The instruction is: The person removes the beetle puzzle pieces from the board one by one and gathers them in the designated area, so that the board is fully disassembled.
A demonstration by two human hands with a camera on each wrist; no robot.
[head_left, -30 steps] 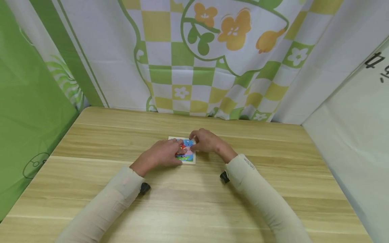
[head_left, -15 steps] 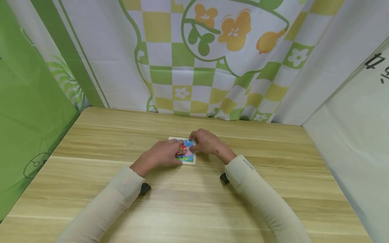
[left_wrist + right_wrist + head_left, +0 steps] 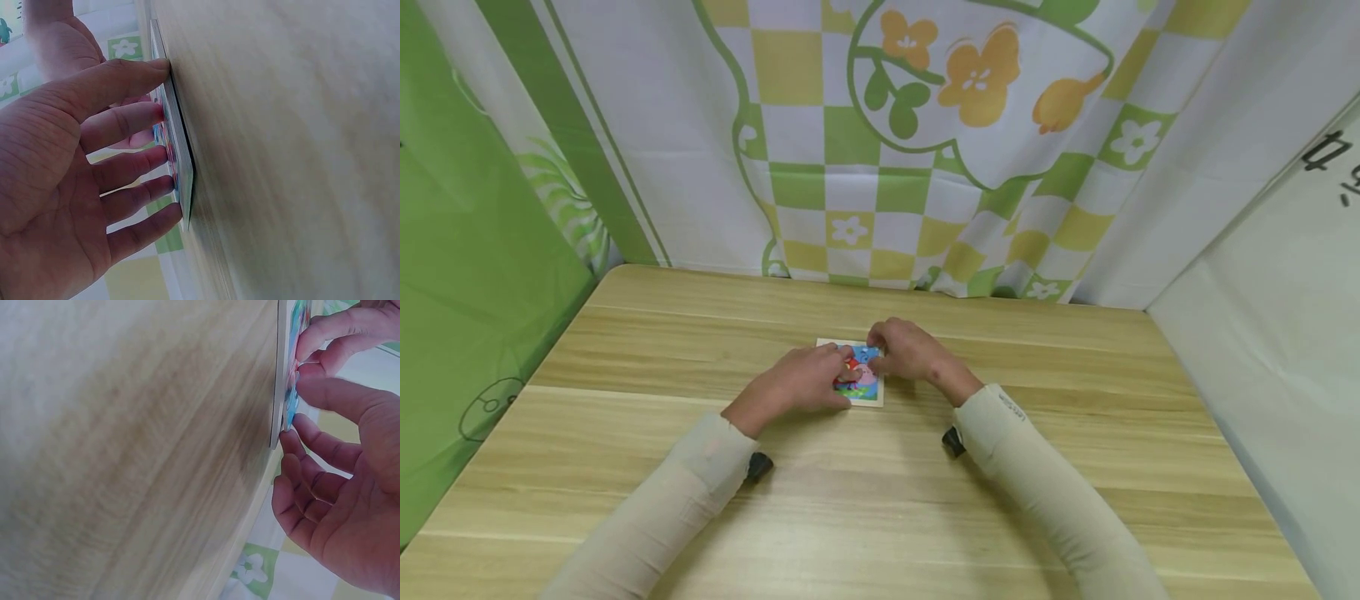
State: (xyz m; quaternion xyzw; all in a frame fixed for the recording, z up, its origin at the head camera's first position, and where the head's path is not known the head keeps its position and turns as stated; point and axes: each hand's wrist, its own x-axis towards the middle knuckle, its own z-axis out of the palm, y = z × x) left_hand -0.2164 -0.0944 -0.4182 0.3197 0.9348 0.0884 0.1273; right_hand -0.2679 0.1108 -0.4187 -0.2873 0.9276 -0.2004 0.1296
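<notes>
A small square picture puzzle (image 3: 867,392) with a pale frame lies flat on the table, showing a colourful cartoon. My left hand (image 3: 801,379) rests over its left part; in the left wrist view its fairly straight fingertips touch the puzzle's face and the thumb (image 3: 147,75) lies at the edge. From the right, my right hand (image 3: 913,348) reaches the upper right corner. The right wrist view shows its thumb and forefinger pinching a bluish puzzle piece (image 3: 290,411), slightly raised at that corner. The left part of the picture is hidden under the left hand.
The wood-grain table (image 3: 865,517) spreads around the puzzle. A checked, flowered curtain (image 3: 902,192) hangs along its far edge. Green cloth (image 3: 482,275) borders the left side and a white sheet (image 3: 1277,317) the right. Dark wrist cameras sit under both sleeves.
Almost nothing moves. Both hands keep their places on the puzzle; the right thumb and fingers shift only very slightly at the upper right corner.
</notes>
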